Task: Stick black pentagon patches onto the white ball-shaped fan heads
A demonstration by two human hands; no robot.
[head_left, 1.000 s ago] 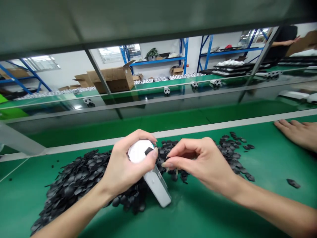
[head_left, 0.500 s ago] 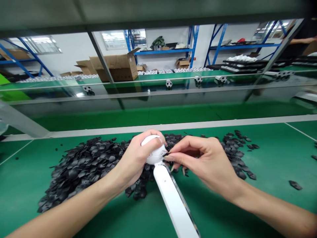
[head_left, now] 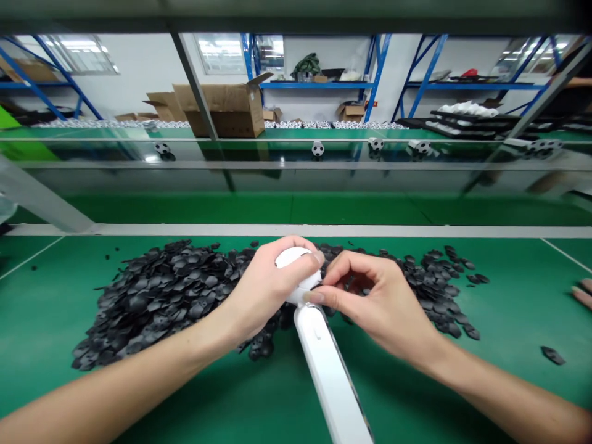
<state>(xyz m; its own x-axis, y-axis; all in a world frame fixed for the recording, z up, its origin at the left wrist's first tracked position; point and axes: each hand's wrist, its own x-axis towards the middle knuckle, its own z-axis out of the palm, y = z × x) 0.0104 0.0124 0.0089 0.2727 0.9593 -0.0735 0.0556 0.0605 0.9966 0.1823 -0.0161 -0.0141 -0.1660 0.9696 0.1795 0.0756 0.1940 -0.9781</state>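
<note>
Two bare hands of yours work close together in the head view, above a green work surface (head_left: pixel 208 413).

Your left hand (head_left: pixel 266 280) wraps a white ball (head_left: pixel 290 256) from the left: thumb laid across the near face, other fingers curled over the top, closed snugly. The ball sits near the middle of the view, at the upper end of a white bar (head_left: pixel 330 382). The bar slants down and to the right, towards you, and runs out at the bottom edge.

Your right hand (head_left: pixel 382 302) meets the ball at its lower right. Thumb and index are drawn together at the tips; the remaining fingers fold underneath, partly hidden. A dark sliver shows beside those tips; you cannot tell from here whether they pinch a piece.

A heap of small black pieces (head_left: pixel 157 302) lies left of and behind your hands; a thinner scatter (head_left: pixel 435 290) spreads on the right. One lone black piece (head_left: pixel 552 355) lies well apart, further right. Another person's hand (head_left: pixel 583 295) is cut off by the right edge.

Beyond a pale rail (head_left: pixel 351 230): patterned black-and-white balls (head_left: pixel 317 148), spaced in a row; an open cardboard box (head_left: pixel 235 111); stacked black trays (head_left: pixel 462 127); blue shelving (head_left: pixel 319 85) against the wall.
</note>
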